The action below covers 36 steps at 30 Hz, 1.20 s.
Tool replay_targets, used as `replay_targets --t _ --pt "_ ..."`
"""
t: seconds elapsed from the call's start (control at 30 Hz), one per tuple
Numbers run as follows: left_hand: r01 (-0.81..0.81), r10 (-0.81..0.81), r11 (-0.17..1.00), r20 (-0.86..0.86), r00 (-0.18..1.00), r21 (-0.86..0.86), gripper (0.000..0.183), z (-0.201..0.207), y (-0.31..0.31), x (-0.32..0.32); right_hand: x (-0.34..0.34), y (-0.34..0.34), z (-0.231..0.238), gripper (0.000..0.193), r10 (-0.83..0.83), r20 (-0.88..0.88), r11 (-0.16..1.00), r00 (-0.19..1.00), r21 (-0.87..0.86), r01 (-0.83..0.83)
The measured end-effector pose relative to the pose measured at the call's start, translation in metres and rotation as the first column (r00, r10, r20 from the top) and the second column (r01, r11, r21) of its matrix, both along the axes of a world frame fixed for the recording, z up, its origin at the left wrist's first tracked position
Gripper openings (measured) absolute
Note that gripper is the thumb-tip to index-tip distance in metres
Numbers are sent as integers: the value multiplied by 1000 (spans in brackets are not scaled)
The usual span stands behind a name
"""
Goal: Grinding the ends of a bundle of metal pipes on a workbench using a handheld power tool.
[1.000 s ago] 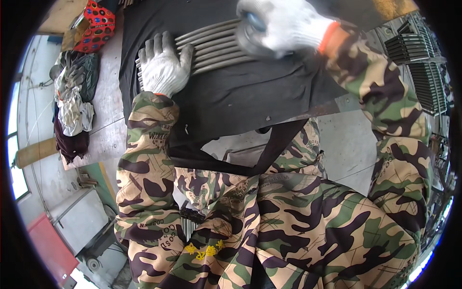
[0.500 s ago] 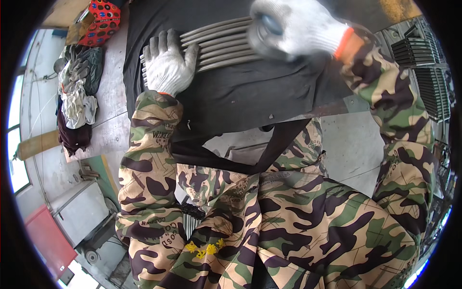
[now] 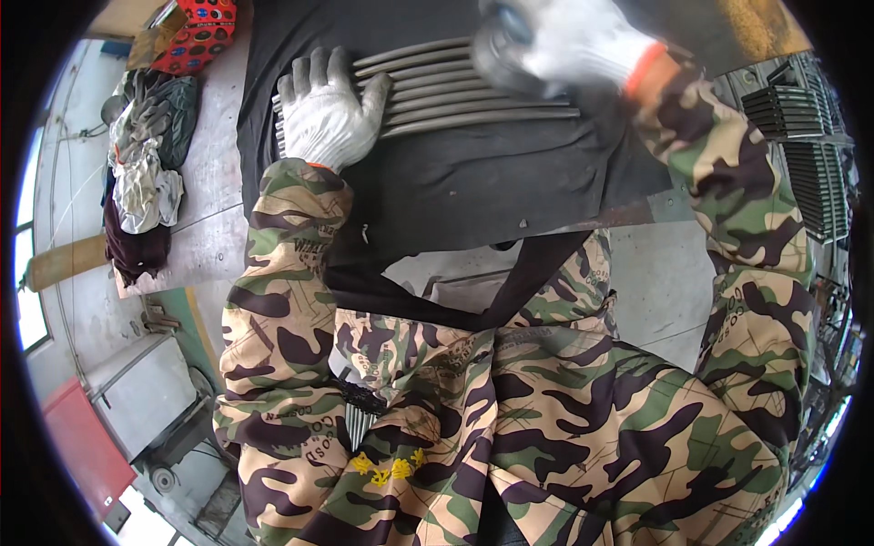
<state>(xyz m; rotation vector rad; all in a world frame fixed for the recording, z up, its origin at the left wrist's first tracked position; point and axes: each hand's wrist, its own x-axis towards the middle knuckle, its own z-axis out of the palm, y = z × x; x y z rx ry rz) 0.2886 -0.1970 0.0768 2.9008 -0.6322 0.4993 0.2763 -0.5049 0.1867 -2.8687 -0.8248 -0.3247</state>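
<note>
Several slim grey metal rods (image 3: 437,102) lie side by side on a black cloth (image 3: 455,182). My left hand (image 3: 330,114), in a white glove with grey fingers, presses flat across their left part, fingers stretched and spread. Over the right part of the rods is my right hand (image 3: 574,45), gloved the same way and smeared by motion. Its fingers curl round a round grey tool with a bluish top (image 3: 499,55), which lies over the rods; its exact kind is blurred. The nearest rod's right end shows below that hand.
Gloves and rags (image 3: 146,173) hang in a heap at the table's left side, below a red patterned box (image 3: 202,36). Stacks of dark rods (image 3: 790,114) stand off to the right. A red panel (image 3: 86,446) is at lower left.
My right hand and the round tool have shifted slightly up and left, uncovering the right end of the nearest rods. My left hand stays flat on the rods; the whole view has shifted a little.
</note>
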Motion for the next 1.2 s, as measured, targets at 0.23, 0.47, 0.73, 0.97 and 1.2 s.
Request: replay_targets --t 0.23,0.47,0.73,0.97,1.2 --pt "-35 37 999 -31 999 41 66 4 0 7 -6 6 0 29 39 20 998 999 46 -40" --pt "-49 49 999 11 999 17 66 0 -3 10 -2 20 -4 30 39 29 998 999 56 -41" --pt "-85 90 993 51 995 -87 67 0 -10 11 -1 30 -14 34 26 2 999 1000 20 -26" --pt "-141 156 977 81 984 -161 61 -7 -5 10 1 49 -15 38 66 -38 997 997 44 -64" --pt "-143 165 965 84 983 -221 56 -12 -8 5 -2 57 -20 37 152 -48 984 987 99 -147"
